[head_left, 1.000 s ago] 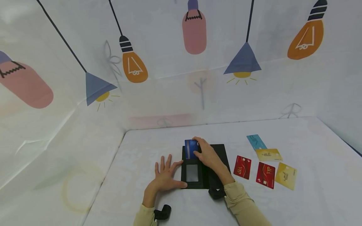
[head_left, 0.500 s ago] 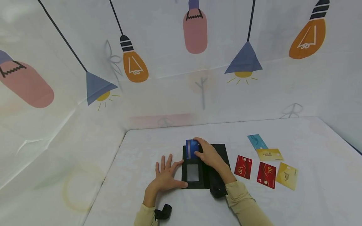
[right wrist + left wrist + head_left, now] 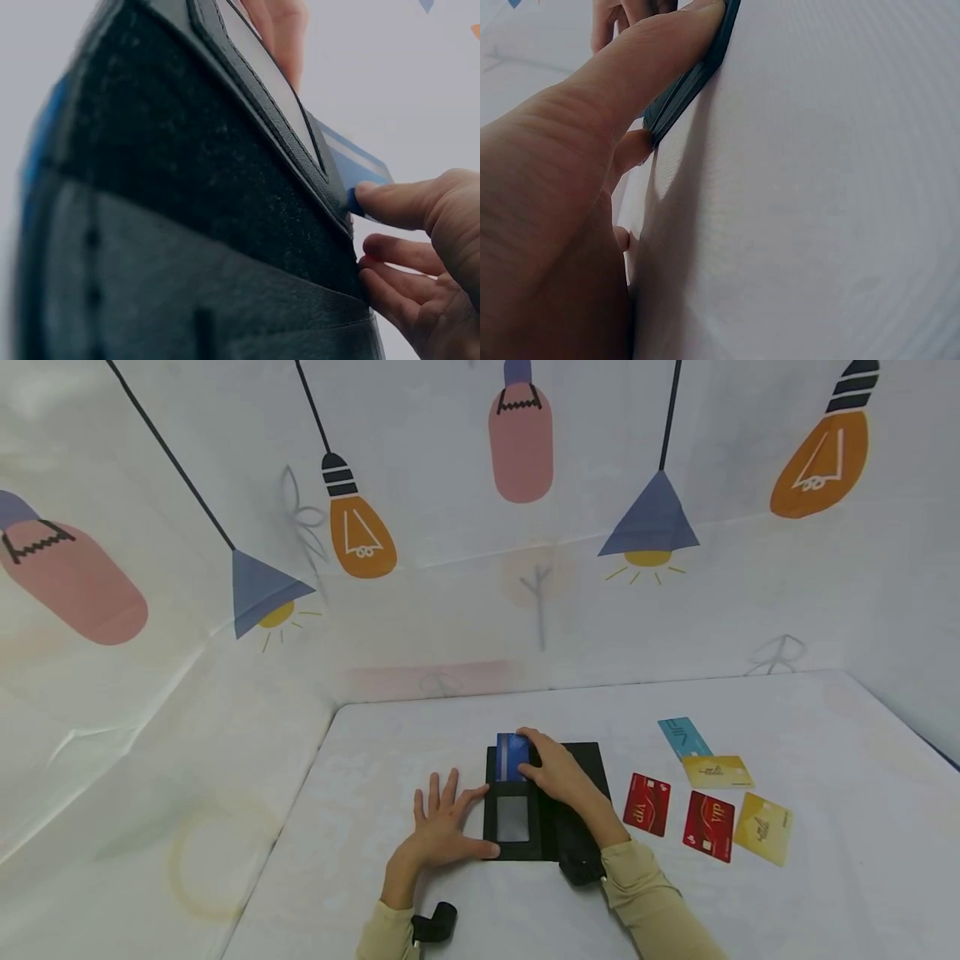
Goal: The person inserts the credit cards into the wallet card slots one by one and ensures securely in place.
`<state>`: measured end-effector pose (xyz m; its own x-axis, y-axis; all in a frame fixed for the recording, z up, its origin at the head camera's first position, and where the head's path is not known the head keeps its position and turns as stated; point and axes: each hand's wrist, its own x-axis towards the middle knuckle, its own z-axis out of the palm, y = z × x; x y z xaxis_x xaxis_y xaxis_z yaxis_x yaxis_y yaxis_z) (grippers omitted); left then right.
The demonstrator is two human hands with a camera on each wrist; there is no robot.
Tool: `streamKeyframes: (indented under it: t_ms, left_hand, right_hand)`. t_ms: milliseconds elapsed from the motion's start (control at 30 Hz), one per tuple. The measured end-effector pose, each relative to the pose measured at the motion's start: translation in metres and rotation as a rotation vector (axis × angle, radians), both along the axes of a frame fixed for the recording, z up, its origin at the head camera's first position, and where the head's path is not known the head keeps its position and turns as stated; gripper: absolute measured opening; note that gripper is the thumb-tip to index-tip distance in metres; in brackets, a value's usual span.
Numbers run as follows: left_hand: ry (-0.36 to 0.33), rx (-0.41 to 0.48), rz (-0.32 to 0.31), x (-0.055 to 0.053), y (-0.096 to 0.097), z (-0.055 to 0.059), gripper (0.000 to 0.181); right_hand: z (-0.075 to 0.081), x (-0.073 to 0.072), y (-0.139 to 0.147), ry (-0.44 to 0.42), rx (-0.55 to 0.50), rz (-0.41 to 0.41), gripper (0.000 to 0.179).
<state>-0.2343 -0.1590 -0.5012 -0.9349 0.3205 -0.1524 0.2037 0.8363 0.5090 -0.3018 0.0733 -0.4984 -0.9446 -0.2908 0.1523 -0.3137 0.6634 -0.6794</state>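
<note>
A black wallet (image 3: 550,843) lies opened flat on the white table, its left half showing a clear window (image 3: 513,819). My right hand (image 3: 558,772) pinches a blue card (image 3: 512,758) between thumb and fingers, over the upper part of that half. In the right wrist view the thumb presses on the card (image 3: 352,161), which sticks out past the wallet edge beside the window. How far it sits inside a pocket is hidden. My left hand (image 3: 441,835) is spread at the wallet's left side, thumb on its lower corner and forefinger touching its left edge.
Right of the wallet lie two red cards (image 3: 647,804), a yellow card (image 3: 763,828) and another yellow card (image 3: 717,772) overlapping a teal card (image 3: 684,737). A blurred blue patch (image 3: 46,139) shows behind the wallet's edge in the right wrist view. A printed cloth wall (image 3: 450,635) stands behind the table.
The blue card's top edge sits very slightly lower against the wallet, with my right hand still holding it. My left hand stays in place. The whole head view has shifted a little.
</note>
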Motion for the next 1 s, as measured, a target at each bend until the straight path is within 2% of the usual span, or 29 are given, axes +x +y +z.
streamKeyframes:
  t_ms: [367, 700, 867, 1000]
  left_hand:
    - [0.008, -0.010, -0.008, -0.0013, -0.0003, -0.0018, 0.091]
    - [0.001, -0.014, 0.002, -0.0008, 0.0008, -0.0006, 0.091]
    - [0.002, -0.032, 0.007, -0.0018, 0.0007, -0.0016, 0.092]
    - [0.002, -0.029, 0.006, -0.0013, 0.0002, -0.0015, 0.091]
  right_hand:
    - [0.0048, 0.0000, 0.0008, -0.004, 0.022, 0.023, 0.057]
    - [0.0053, 0.0006, -0.0015, -0.045, 0.044, 0.018, 0.056]
    - [0.0041, 0.0032, -0.0022, -0.014, 0.067, 0.060, 0.048]
    - [0.0018, 0.0045, -0.0019, -0.011, 0.056, 0.064, 0.041]
